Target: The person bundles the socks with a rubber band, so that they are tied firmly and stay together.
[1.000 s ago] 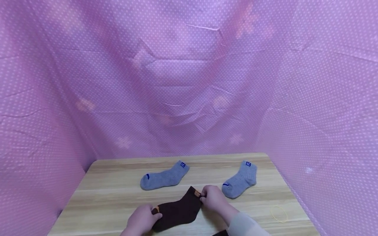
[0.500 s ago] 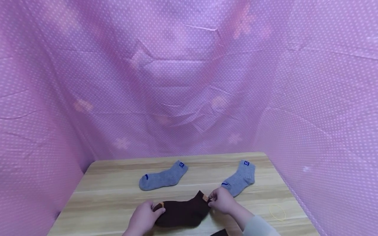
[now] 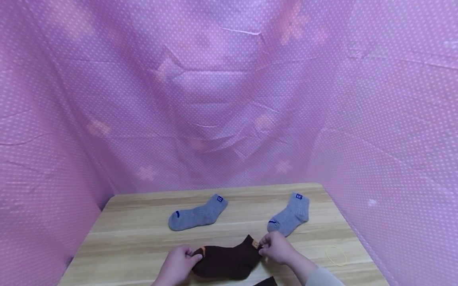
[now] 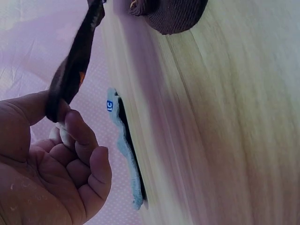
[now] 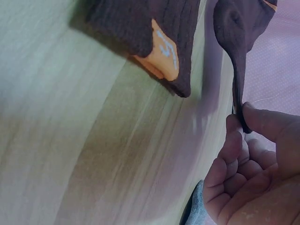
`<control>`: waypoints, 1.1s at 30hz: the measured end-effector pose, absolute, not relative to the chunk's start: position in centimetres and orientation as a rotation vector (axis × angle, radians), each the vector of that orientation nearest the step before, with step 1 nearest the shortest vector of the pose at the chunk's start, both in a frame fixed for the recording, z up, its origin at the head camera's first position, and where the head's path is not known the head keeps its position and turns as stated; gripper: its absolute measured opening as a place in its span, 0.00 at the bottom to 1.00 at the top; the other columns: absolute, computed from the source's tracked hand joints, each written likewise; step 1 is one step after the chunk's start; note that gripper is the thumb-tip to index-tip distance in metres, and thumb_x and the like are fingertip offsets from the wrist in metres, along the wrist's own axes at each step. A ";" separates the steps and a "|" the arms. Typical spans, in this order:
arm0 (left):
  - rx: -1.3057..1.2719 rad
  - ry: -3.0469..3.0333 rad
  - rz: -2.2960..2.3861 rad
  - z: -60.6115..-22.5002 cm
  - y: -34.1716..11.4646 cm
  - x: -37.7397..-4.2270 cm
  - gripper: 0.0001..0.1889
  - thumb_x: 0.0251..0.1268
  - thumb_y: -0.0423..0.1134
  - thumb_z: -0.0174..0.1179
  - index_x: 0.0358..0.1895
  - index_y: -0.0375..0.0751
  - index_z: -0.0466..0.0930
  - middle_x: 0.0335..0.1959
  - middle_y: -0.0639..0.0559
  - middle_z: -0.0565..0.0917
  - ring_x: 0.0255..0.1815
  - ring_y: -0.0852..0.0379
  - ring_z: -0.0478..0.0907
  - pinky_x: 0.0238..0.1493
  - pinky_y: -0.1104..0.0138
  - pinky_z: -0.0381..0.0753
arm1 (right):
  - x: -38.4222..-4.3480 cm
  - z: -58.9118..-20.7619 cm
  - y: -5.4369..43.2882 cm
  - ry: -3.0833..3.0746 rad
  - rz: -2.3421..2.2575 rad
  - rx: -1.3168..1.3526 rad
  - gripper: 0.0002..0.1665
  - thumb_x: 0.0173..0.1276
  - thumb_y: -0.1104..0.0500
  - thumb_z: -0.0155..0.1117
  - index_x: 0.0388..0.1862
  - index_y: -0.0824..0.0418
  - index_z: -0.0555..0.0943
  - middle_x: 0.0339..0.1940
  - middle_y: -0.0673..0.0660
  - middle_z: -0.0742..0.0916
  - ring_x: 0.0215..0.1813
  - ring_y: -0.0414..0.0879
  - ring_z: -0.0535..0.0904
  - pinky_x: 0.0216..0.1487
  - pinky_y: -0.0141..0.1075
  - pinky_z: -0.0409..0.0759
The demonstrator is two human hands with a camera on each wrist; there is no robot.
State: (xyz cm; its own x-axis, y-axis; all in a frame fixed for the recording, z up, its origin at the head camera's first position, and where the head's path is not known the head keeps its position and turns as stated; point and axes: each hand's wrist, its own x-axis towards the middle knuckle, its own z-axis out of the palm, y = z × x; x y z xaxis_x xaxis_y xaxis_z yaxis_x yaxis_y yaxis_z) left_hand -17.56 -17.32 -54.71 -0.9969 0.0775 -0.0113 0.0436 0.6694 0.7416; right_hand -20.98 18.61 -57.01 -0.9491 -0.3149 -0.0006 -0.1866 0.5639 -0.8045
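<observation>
A dark brown sock (image 3: 227, 261) with an orange toe mark and an orange cuff label is stretched between my two hands. My left hand (image 3: 178, 262) pinches its toe end between thumb and fingers. At the cuff, beside the label, my right hand (image 3: 277, 248) pinches the other end. In both wrist views the sock hangs clear of the tabletop. A second brown sock (image 5: 145, 33), also with an orange label, lies on the wood in the right wrist view; only its corner shows at the bottom of the head view.
Two grey socks with blue labels lie farther back on the wooden table (image 3: 118, 238): one grey sock (image 3: 196, 216) left of centre, another grey sock (image 3: 291, 214) at the right. A thin yellow loop (image 3: 336, 256) lies at the right. Pink dotted cloth (image 3: 214, 99) surrounds the table.
Both hands have moved right and slightly toward me with the brown sock held between them. The grey socks and yellow loop have stayed in place.
</observation>
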 end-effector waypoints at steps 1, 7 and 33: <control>0.106 2.829 1.262 -54.7 -17.3 -17.5 0.16 0.64 0.43 0.74 0.25 0.45 0.76 0.17 0.60 0.71 0.21 0.60 0.69 0.26 0.66 0.69 | -20.9 -57.0 18.7 2.649 -1.336 -0.428 0.10 0.58 0.69 0.77 0.38 0.69 0.87 0.26 0.49 0.85 0.28 0.40 0.78 0.32 0.34 0.78; 0.113 2.837 1.278 -54.9 -17.0 -17.1 0.14 0.65 0.41 0.73 0.27 0.45 0.77 0.20 0.60 0.74 0.23 0.60 0.70 0.28 0.66 0.71 | -20.3 -56.6 19.2 2.628 -1.363 -0.423 0.10 0.59 0.69 0.77 0.39 0.69 0.87 0.25 0.49 0.83 0.27 0.39 0.76 0.31 0.34 0.77; 0.086 2.714 1.363 -54.6 -16.7 -15.6 0.12 0.66 0.42 0.73 0.30 0.41 0.81 0.21 0.57 0.81 0.24 0.59 0.76 0.30 0.63 0.76 | -18.9 -56.2 21.1 2.518 -1.482 -0.474 0.09 0.62 0.70 0.74 0.40 0.72 0.86 0.25 0.51 0.86 0.26 0.35 0.77 0.28 0.31 0.76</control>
